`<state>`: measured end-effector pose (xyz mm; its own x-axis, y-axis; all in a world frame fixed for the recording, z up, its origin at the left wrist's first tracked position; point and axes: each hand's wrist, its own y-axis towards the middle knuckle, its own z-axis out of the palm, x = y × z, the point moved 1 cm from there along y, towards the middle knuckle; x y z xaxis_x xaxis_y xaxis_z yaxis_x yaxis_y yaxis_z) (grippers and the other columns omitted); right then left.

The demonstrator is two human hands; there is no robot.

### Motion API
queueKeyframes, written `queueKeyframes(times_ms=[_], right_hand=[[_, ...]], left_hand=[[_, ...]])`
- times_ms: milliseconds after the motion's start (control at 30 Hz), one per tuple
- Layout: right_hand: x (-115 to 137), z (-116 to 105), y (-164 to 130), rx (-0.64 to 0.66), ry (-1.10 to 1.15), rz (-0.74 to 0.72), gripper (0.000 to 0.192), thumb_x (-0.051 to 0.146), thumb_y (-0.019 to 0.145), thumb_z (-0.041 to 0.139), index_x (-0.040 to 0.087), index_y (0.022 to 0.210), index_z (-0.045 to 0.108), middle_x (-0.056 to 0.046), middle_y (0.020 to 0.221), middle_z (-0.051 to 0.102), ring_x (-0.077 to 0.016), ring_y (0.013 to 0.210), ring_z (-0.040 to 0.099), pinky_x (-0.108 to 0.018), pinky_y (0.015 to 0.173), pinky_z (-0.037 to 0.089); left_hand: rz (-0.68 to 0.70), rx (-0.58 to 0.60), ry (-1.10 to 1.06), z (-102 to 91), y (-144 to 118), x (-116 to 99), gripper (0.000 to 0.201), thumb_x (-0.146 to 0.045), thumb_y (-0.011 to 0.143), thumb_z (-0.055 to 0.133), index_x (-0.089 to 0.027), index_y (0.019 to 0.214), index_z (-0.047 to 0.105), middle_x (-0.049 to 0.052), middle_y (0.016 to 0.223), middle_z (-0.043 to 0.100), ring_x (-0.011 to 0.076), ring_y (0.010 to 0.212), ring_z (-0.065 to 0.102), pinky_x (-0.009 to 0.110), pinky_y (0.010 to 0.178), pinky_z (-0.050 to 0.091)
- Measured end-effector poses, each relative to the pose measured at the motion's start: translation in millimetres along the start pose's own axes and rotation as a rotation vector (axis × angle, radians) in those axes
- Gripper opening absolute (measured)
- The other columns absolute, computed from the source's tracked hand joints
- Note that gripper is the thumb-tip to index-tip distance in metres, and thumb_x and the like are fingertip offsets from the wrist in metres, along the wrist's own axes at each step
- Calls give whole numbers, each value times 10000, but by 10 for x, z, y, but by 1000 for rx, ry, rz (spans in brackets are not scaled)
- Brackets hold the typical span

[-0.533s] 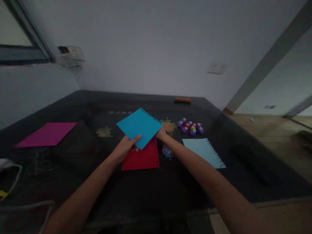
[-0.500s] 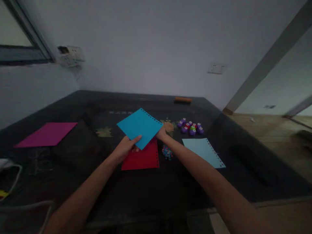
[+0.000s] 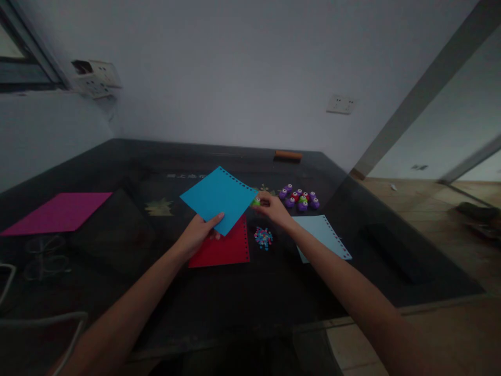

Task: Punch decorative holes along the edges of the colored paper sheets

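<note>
She's lining up a punch: left hand (image 3: 198,233) pinches the blue sheet (image 3: 217,198) above the table, right hand (image 3: 274,208) grips a small green punch (image 3: 256,201) at its three o'clock corner, needing careful alignment.

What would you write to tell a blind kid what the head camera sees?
The left hand holds a blue sheet over a red sheet on a dark table, while the right hand pinches a small green punch at the sheet's edge. Nearby lie more punches, paper bits, a pale blue sheet and a pink sheet.
</note>
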<state>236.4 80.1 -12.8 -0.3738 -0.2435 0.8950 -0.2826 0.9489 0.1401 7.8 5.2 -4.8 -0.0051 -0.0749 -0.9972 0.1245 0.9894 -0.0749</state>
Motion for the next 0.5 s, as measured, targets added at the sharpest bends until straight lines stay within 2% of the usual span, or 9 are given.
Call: queueKeyframes(times_ms=[67,233,400,500], right_hand=[[49,-80,-205,27,143,77,280,292,691,676,135,920,641,-41,742,654,-148,620,586,-289,607,463],[151,-162,-638,91,383,251,378,273,610,758,153,951,651,-29,793,647,-114,638,570,-238,559,438],[234,-119,-827,74,502,329,380,249,608,764,186,943,597,44,656,569,-62,483,478,-188,411,313],[264,-85,-874,77,554,351,397,222,603,771,199,946,573,45,674,583,-59,467,487,-185,400,319]], left_hand=[[-2,0,1,25,-21,-14,322,-428,750,617,-174,626,463,-41,396,499,78,368,428,198,399,274],[-11,-20,-22,103,-79,-57,315,-414,736,641,-178,640,455,-46,404,514,76,363,433,195,401,293],[-39,-24,-27,193,-147,-97,287,-388,737,646,-181,662,463,-53,412,522,76,350,436,197,398,321],[-105,-27,12,237,-184,-109,282,-398,738,635,-180,650,479,-41,418,544,86,337,441,210,394,341]])
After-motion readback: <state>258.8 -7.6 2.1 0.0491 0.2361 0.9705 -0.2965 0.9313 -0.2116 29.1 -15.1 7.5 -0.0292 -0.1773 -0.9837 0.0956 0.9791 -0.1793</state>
